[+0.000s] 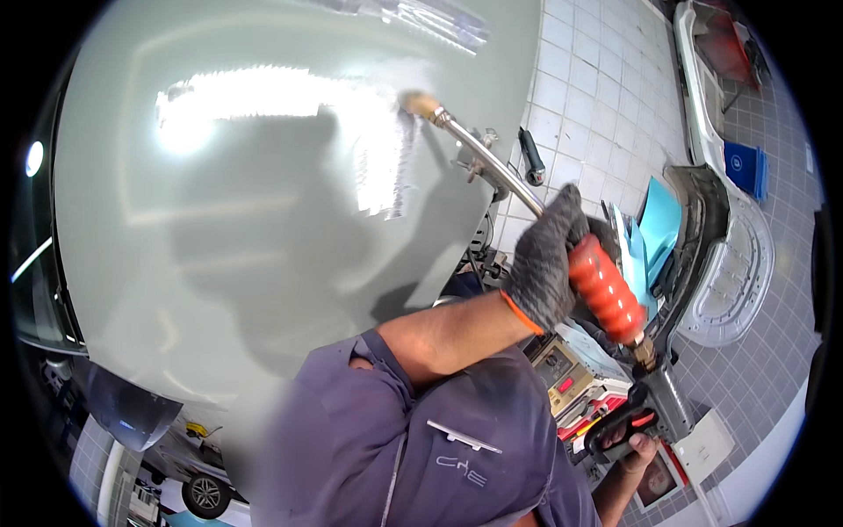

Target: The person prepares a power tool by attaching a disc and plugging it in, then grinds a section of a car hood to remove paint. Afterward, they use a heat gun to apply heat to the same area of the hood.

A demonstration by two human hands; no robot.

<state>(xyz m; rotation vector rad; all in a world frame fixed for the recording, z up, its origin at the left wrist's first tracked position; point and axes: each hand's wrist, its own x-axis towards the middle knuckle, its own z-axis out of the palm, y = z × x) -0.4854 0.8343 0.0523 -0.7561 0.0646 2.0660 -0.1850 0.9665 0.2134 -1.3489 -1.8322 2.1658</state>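
A long pistol-handled metal rod tool (500, 167) slants from lower right to upper left, its copper-coloured tip against or just over a grey-green car panel (237, 263). My left hand (549, 255), in a dark grey glove with an orange cuff, is wrapped round the tool just ahead of its red ribbed sleeve (606, 290). At the lower right my bare right hand (644, 452) closes on the tool's black handle; most of its fingers are hidden. Shiny bare-metal patches (378, 167) lie on the panel around the tip. Faint haze hangs by the tip.
A metal clamp (481, 158) sits at the panel's right edge. On the tiled floor lies a dark-bodied power tool (531, 156). To the right are blue sheets (659, 220), a removed bumper (702, 198), and a beige machine (562, 373) with a red switch.
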